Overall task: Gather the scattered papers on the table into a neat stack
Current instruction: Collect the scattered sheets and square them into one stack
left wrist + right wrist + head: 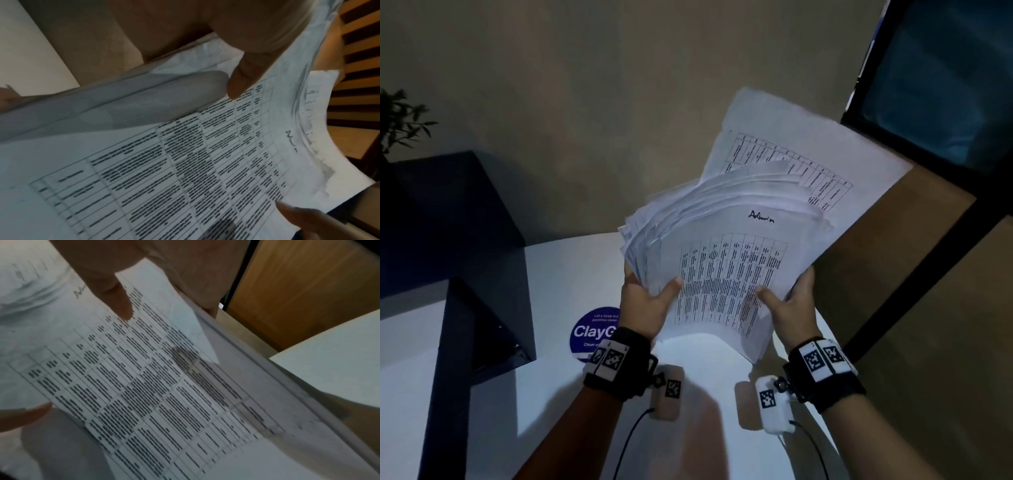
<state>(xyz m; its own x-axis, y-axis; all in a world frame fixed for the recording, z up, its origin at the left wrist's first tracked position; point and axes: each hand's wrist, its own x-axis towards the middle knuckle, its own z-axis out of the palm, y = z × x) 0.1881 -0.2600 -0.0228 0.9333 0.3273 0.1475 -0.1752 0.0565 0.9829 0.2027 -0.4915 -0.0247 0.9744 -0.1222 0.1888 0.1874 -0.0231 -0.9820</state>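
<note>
Papers (pixel 726 274) are held up in the air above the white surface (pixel 558 274) as one loose bundle. The left grip (pixel 645 305) and the right grip (pixel 792 305) each clasp a lower corner, thumb on top and fingers behind. From the head view the far ends fan out unevenly and one sheet sticks up well past the rest. Only the right wrist view shows the thickness of the bundle's side edge (pixel 267 378), while the left wrist view alone shows wooden slats (pixel 359 65) beyond the sheets. Both wrist views show each thumb (pixel 236 87) pressed flat on the top sheet's printed grid. The grid's text is too blurred to read, but a handwritten "Admin" (pixel 761 216) sits above it. A round blue sticker (pixel 589 332) on the surface begins "ClayG", the rest hidden behind the left wrist. The surface's rounded far edge runs just behind the bundle, a dark blue box (pixel 448 222) stands to the left, and a wooden panel (pixel 893 274) lies to the right.
</note>
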